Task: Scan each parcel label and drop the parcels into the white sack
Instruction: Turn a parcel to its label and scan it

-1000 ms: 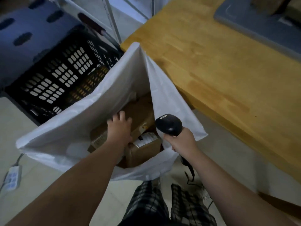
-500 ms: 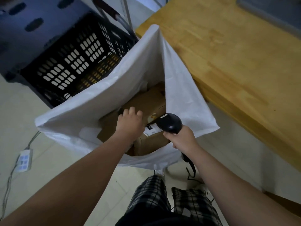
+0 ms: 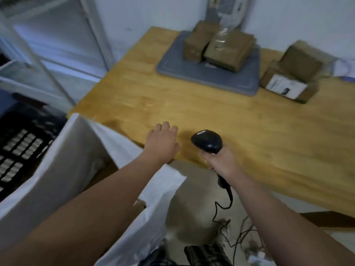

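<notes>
Brown parcels (image 3: 219, 46) far beyond left grip (image 3: 162, 143), spread, and right grip (image 3: 221, 162), around scanner (image 3: 207, 141)

The left hand (image 3: 162, 143) has come up out of the white sack (image 3: 63, 169), empty, to the counter (image 3: 249, 131) edge; the scanner (image 3: 207, 141) has followed, now at its 3 o'clock.

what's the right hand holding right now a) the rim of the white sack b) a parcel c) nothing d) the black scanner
d: the right hand grips the handle of the black scanner, held over the near edge of the wooden table.
</notes>
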Available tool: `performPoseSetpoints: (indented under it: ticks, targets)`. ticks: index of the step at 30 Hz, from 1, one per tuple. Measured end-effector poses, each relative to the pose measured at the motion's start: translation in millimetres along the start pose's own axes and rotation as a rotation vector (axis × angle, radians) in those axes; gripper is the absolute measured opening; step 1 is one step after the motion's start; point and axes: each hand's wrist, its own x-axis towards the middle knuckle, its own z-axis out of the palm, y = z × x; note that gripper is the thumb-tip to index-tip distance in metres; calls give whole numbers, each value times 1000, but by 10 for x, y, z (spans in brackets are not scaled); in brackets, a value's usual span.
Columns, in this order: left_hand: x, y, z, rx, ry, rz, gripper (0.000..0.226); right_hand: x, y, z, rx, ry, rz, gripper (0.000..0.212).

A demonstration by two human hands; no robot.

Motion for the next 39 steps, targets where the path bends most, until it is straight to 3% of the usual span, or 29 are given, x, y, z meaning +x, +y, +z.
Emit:
performPoseSetpoints:
  ticks: [7, 17, 29, 34, 39]
  targets:
    - [833, 1361, -265, -18, 61, 207, 43, 255, 250, -1475, 126, 250, 44, 17]
    - [1676, 2920, -365, -161, 77, 298, 44, 630, 701, -3028, 281, 434, 83, 15]
    - [2841, 3422, -570, -351, 102, 238, 41, 1621, 437, -3982, 219, 568, -44, 15]
    - [3687, 3607, -715, -496, 75, 191, 54, 2227, 213, -4290, 329, 617, -40, 23]
    - [4560, 3778, -817, -430, -24, 138, 74, 2772, 74, -4522, 458, 589, 23, 22]
